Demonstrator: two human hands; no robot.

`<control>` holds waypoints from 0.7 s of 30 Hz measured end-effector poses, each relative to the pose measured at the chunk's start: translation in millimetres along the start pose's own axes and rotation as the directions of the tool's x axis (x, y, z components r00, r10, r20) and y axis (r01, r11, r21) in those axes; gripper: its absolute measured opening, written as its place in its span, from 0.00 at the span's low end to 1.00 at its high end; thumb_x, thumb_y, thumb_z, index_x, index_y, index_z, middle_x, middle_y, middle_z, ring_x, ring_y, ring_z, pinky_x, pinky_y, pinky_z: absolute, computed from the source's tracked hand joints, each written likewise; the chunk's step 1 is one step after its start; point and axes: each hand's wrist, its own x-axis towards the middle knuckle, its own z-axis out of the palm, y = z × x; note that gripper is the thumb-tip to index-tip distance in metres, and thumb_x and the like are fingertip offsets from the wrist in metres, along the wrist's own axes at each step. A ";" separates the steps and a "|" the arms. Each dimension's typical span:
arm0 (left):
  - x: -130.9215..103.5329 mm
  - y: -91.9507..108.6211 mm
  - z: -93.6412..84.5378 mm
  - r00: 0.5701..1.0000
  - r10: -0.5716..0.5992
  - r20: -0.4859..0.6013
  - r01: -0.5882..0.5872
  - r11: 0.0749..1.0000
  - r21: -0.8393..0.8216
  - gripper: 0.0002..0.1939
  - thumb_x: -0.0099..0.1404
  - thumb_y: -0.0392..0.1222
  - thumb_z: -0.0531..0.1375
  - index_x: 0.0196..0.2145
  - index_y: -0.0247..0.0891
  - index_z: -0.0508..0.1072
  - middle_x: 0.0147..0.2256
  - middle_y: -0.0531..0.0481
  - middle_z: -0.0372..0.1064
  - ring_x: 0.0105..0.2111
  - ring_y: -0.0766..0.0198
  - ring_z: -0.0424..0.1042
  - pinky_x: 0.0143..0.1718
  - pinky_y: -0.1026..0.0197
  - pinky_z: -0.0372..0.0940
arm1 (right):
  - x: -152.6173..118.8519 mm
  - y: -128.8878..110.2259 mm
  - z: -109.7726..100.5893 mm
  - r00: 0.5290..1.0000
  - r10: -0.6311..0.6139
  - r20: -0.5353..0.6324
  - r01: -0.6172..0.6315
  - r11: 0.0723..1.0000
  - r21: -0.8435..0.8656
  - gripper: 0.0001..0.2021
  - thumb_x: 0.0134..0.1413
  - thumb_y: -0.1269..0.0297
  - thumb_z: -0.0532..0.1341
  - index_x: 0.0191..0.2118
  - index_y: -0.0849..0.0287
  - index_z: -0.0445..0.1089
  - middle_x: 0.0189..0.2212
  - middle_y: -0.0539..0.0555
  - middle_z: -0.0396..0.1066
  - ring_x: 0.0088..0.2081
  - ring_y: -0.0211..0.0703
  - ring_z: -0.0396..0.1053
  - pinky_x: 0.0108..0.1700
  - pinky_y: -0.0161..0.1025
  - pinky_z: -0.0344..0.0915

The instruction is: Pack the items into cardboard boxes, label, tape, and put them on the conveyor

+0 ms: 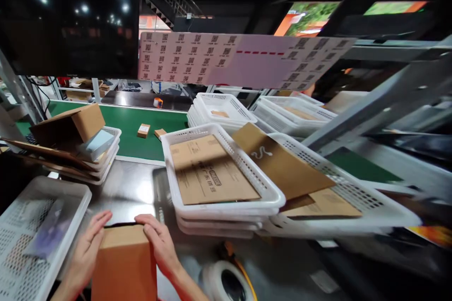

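Note:
A brown cardboard box stands at the lower left centre, between my two hands. My left hand presses along its left side, fingers pointing forward near the top edge. On the right side, my right hand wraps over the upper corner with bent fingers. Left of the box is a white basket with a purple plastic-wrapped item. To the right stands a stack of white baskets, the top one holding a flat printed cardboard piece.
A tape roll lies right of the box. Behind are a green belt with small boxes, and more stacked baskets. Cardboard is piled on baskets at the left. A monitor and a code-covered board hang above.

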 end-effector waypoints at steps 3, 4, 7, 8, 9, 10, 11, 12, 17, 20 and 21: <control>12.2 -6.5 -0.6 0.989 0.113 0.096 -0.120 0.990 0.070 0.25 0.79 0.49 0.50 0.68 0.47 0.70 0.70 0.44 0.64 0.70 0.48 0.65 0.70 0.43 0.65 | 2.5 21.8 -8.3 0.952 -0.303 0.035 0.302 0.921 -0.247 0.16 0.69 0.60 0.58 0.55 0.51 0.78 0.49 0.58 0.79 0.52 0.51 0.76 0.58 0.50 0.73; 15.8 -16.6 1.9 0.969 0.199 0.149 -0.214 0.973 0.091 0.24 0.79 0.47 0.50 0.68 0.46 0.69 0.69 0.43 0.66 0.70 0.48 0.64 0.70 0.42 0.64 | 1.1 36.6 -11.2 0.916 -0.395 0.070 0.395 0.859 -0.326 0.18 0.69 0.62 0.57 0.60 0.51 0.75 0.51 0.59 0.78 0.54 0.51 0.76 0.61 0.52 0.72; 14.5 -67.2 15.5 0.851 0.440 0.288 -0.498 0.849 0.175 0.21 0.79 0.44 0.53 0.65 0.48 0.74 0.64 0.44 0.74 0.69 0.50 0.66 0.67 0.45 0.69 | -12.6 90.1 -18.0 0.813 -0.534 0.232 0.571 0.654 -0.496 0.25 0.71 0.66 0.53 0.70 0.54 0.62 0.59 0.62 0.75 0.62 0.52 0.72 0.68 0.59 0.66; 9.8 -86.6 20.6 0.817 0.478 0.322 -0.553 0.807 0.206 0.21 0.79 0.44 0.53 0.64 0.49 0.74 0.64 0.44 0.73 0.70 0.51 0.65 0.65 0.47 0.71 | -18.7 105.8 -18.8 0.799 -0.531 0.282 0.593 0.614 -0.522 0.26 0.71 0.66 0.53 0.71 0.54 0.61 0.60 0.62 0.74 0.64 0.53 0.71 0.69 0.61 0.65; 3.7 -104.6 25.0 0.800 0.493 0.343 -0.581 0.778 0.239 0.21 0.79 0.43 0.53 0.64 0.50 0.74 0.65 0.45 0.72 0.71 0.51 0.63 0.64 0.47 0.72 | -24.3 118.5 -18.6 0.798 -0.508 0.325 0.597 0.590 -0.544 0.26 0.71 0.67 0.53 0.72 0.55 0.60 0.62 0.63 0.74 0.65 0.55 0.69 0.68 0.61 0.66; -3.0 -120.0 28.5 0.797 0.486 0.358 -0.587 0.764 0.270 0.21 0.79 0.42 0.53 0.65 0.51 0.74 0.68 0.45 0.68 0.73 0.50 0.59 0.64 0.46 0.72 | -29.0 127.5 -17.5 0.808 -0.468 0.358 0.586 0.576 -0.570 0.26 0.71 0.67 0.53 0.72 0.56 0.61 0.63 0.63 0.73 0.67 0.56 0.68 0.68 0.62 0.66; -9.6 -132.0 30.8 0.805 0.468 0.365 -0.577 0.762 0.295 0.22 0.79 0.42 0.53 0.66 0.51 0.73 0.71 0.44 0.64 0.75 0.48 0.53 0.65 0.43 0.71 | -32.5 133.1 -15.7 0.824 -0.420 0.381 0.565 0.564 -0.602 0.26 0.70 0.67 0.54 0.71 0.57 0.62 0.64 0.63 0.72 0.68 0.56 0.66 0.68 0.63 0.65; -15.2 -140.4 32.1 0.821 0.440 0.365 -0.553 0.771 0.315 0.22 0.79 0.42 0.53 0.66 0.51 0.72 0.73 0.44 0.59 0.76 0.46 0.49 0.66 0.40 0.69 | -35.0 135.8 -13.9 0.839 -0.370 0.400 0.544 0.542 -0.641 0.26 0.70 0.68 0.53 0.71 0.58 0.62 0.65 0.64 0.72 0.70 0.56 0.64 0.69 0.64 0.64; -24.6 -150.6 31.5 0.881 0.287 0.377 -0.409 0.862 0.300 0.22 0.79 0.45 0.51 0.66 0.51 0.73 0.77 0.48 0.47 0.72 0.46 0.60 0.68 0.42 0.66 | -63.1 135.7 -40.2 0.905 -0.239 0.351 0.424 0.453 -0.784 0.27 0.71 0.62 0.54 0.72 0.58 0.61 0.70 0.62 0.65 0.73 0.56 0.57 0.73 0.63 0.58; -24.9 -153.7 33.7 0.883 0.304 0.357 -0.410 0.871 0.271 0.23 0.79 0.45 0.51 0.66 0.53 0.72 0.77 0.50 0.47 0.72 0.47 0.60 0.70 0.41 0.63 | -111.4 127.7 -105.0 0.993 -0.120 -0.016 0.031 0.376 -0.926 0.25 0.69 0.63 0.52 0.67 0.64 0.66 0.68 0.67 0.68 0.71 0.61 0.60 0.72 0.65 0.57; -25.2 -154.4 34.9 0.882 0.316 0.349 -0.415 0.872 0.261 0.23 0.79 0.44 0.50 0.67 0.54 0.71 0.77 0.50 0.47 0.72 0.48 0.59 0.70 0.41 0.62 | -128.4 122.1 -131.3 0.978 -0.069 -0.198 -0.166 0.327 -0.930 0.25 0.68 0.65 0.52 0.65 0.68 0.67 0.66 0.71 0.69 0.70 0.65 0.62 0.71 0.68 0.58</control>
